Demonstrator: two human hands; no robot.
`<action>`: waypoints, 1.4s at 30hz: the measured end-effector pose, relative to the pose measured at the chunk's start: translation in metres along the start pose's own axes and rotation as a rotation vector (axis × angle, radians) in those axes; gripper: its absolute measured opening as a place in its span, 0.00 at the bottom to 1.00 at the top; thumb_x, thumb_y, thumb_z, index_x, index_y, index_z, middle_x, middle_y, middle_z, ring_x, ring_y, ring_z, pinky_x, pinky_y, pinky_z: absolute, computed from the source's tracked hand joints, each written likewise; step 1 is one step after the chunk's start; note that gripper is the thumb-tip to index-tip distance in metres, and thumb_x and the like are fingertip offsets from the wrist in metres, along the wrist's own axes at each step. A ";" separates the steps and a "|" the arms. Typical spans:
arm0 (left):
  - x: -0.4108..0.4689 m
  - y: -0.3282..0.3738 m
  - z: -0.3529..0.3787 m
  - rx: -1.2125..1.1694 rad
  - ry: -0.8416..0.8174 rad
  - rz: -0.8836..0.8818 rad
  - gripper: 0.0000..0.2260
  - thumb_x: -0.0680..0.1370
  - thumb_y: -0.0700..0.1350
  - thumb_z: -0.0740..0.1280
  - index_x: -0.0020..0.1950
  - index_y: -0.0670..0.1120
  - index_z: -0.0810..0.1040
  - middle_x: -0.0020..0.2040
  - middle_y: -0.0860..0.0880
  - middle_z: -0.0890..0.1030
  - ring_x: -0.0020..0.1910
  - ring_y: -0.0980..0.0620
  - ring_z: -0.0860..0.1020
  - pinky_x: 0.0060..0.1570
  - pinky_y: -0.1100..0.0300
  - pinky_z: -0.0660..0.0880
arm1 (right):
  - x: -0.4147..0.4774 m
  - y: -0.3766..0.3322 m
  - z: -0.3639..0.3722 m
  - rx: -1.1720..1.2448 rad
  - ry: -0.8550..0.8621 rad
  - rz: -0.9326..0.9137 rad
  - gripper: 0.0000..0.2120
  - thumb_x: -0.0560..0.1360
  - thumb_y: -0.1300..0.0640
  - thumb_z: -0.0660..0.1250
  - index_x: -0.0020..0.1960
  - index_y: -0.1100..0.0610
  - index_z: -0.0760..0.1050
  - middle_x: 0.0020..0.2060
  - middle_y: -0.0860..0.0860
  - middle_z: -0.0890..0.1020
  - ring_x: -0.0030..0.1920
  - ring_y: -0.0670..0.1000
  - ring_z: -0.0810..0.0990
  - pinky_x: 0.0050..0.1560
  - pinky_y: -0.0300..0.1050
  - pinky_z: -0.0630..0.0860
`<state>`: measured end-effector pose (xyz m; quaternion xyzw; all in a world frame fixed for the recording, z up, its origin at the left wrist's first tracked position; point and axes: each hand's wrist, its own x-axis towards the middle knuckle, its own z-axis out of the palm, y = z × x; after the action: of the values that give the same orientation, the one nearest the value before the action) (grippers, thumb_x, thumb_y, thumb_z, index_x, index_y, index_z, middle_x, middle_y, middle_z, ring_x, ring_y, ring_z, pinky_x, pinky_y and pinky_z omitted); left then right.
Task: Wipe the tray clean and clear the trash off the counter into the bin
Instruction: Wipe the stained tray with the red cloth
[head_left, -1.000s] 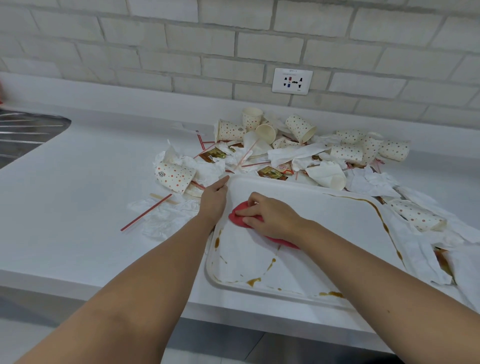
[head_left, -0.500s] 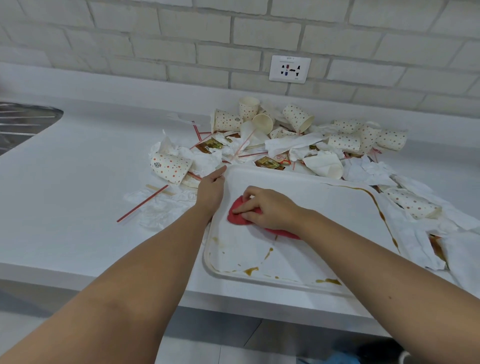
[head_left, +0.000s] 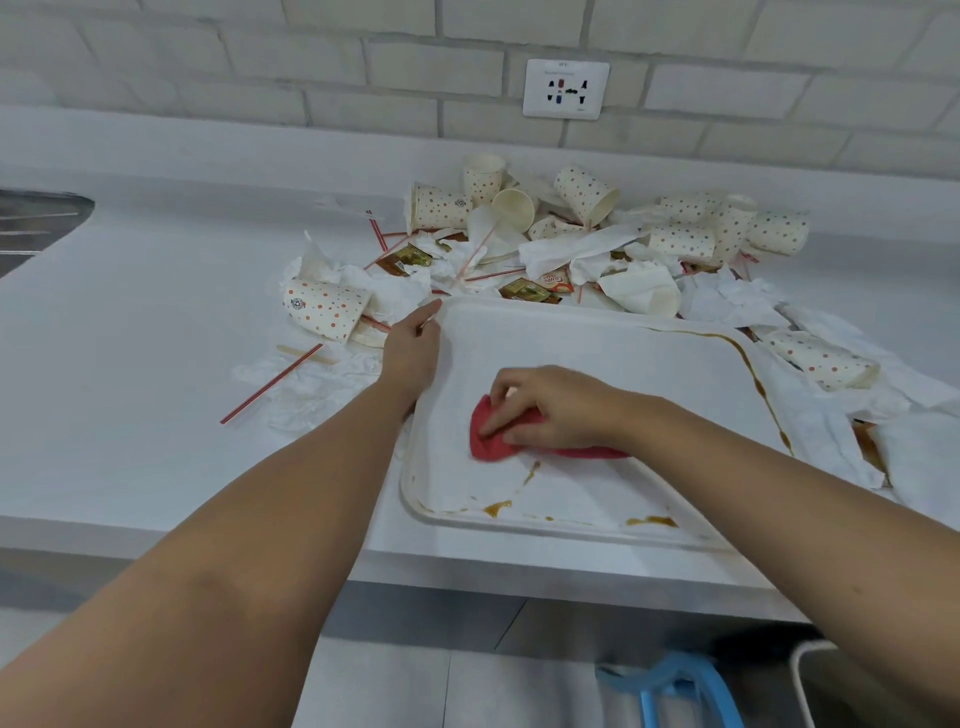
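From the head view, you're partway through wiping: your right hand (head_left: 556, 410), fingers bent over the red cloth (head_left: 488, 441), presses it onto the tray (head_left: 597, 353), while your left hand (head_left: 413, 353) lies flat-fingered along its left rim. Brown spills (head_left: 498, 508) line the near and right edges. The tray holds nothing else. Cups (head_left: 587, 195), napkins (head_left: 576, 249) and straws (head_left: 270, 384) litter the counter (head_left: 130, 338) beyond it, and I can't make out any bin.

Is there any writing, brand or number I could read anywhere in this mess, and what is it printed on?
Nothing can be read for certain.
Wall socket: tiny print on its top edge, too small.
Orange sachet: a curly brand word, blurred.
Dotted cup: round emblem, too small.
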<state>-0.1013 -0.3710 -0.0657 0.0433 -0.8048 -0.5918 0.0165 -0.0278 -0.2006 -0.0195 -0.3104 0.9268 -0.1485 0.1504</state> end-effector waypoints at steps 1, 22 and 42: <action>0.000 -0.001 0.001 -0.002 0.003 -0.002 0.19 0.80 0.39 0.54 0.70 0.46 0.70 0.71 0.48 0.69 0.69 0.50 0.69 0.66 0.61 0.65 | 0.004 0.003 0.000 0.010 0.054 0.031 0.15 0.75 0.56 0.67 0.62 0.48 0.78 0.58 0.50 0.74 0.56 0.48 0.75 0.56 0.40 0.68; -0.001 -0.003 0.001 0.027 0.013 0.027 0.19 0.80 0.39 0.54 0.70 0.45 0.69 0.67 0.49 0.73 0.48 0.59 0.73 0.51 0.68 0.68 | 0.008 -0.025 0.001 -0.088 -0.038 0.003 0.17 0.74 0.55 0.68 0.63 0.48 0.77 0.56 0.50 0.75 0.55 0.51 0.75 0.55 0.46 0.71; -0.002 -0.005 0.001 0.036 0.020 0.046 0.19 0.80 0.39 0.54 0.70 0.45 0.69 0.70 0.48 0.71 0.57 0.52 0.76 0.58 0.65 0.69 | -0.029 -0.005 -0.007 -0.083 -0.121 0.074 0.17 0.72 0.54 0.71 0.60 0.48 0.79 0.49 0.44 0.69 0.47 0.42 0.68 0.51 0.40 0.67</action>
<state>-0.0994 -0.3714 -0.0707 0.0310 -0.8158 -0.5763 0.0371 -0.0051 -0.1854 -0.0059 -0.2902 0.9323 -0.0853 0.1985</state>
